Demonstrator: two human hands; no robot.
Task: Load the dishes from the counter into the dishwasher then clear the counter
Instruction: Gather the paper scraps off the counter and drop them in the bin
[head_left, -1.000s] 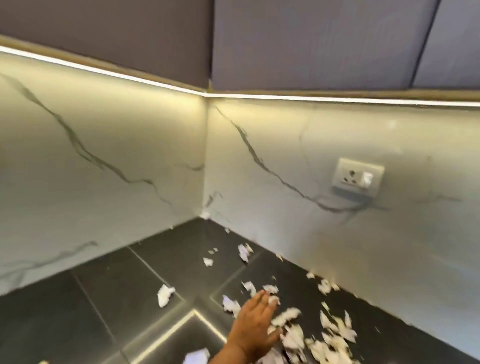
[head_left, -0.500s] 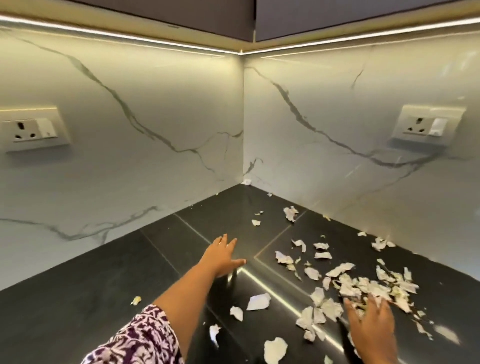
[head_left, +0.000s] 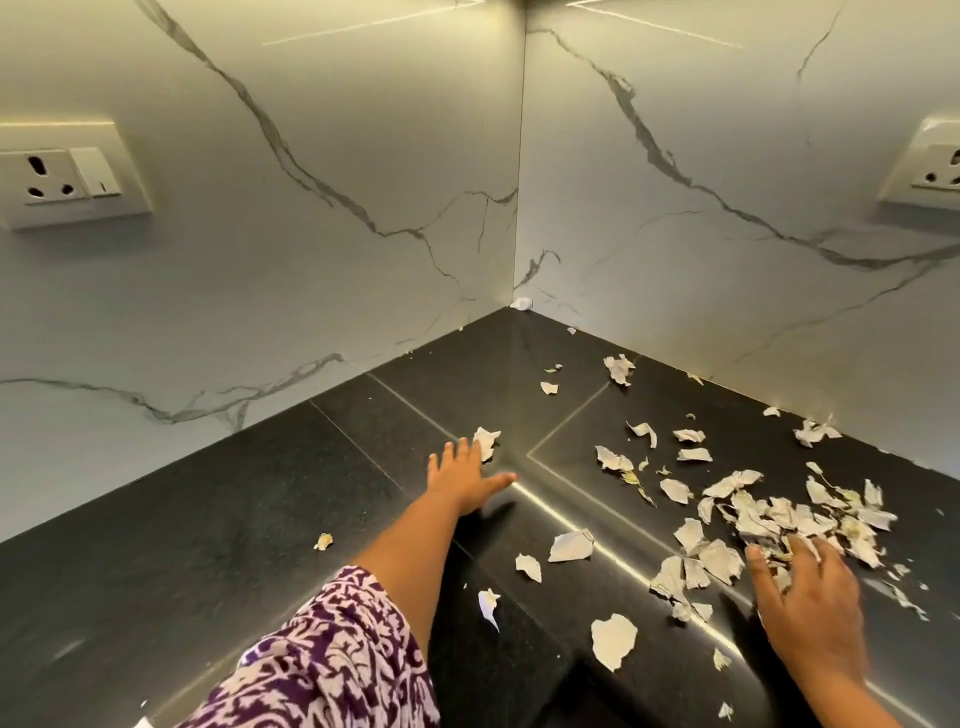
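Note:
Torn white paper scraps (head_left: 769, 512) lie scattered over the black stone counter (head_left: 208, 545), thickest at the right. My left hand (head_left: 465, 475) reaches far forward with straight fingers, flat on the counter, its fingertips touching one scrap (head_left: 487, 440). My right hand (head_left: 802, 587) lies palm down at the near edge of the dense pile, fingers spread over several scraps. Single scraps (head_left: 613, 640) lie between my arms. No dishes are in sight.
White marble walls meet in a corner (head_left: 519, 291) behind the counter. A socket (head_left: 62, 176) is on the left wall, another socket (head_left: 935, 174) on the right wall. A small crumpled scrap (head_left: 522, 303) sits in the corner.
The view tilted down toward the counter. My left hand came into view and reached forward to a scrap; my right hand moved onto the near edge of the pile.

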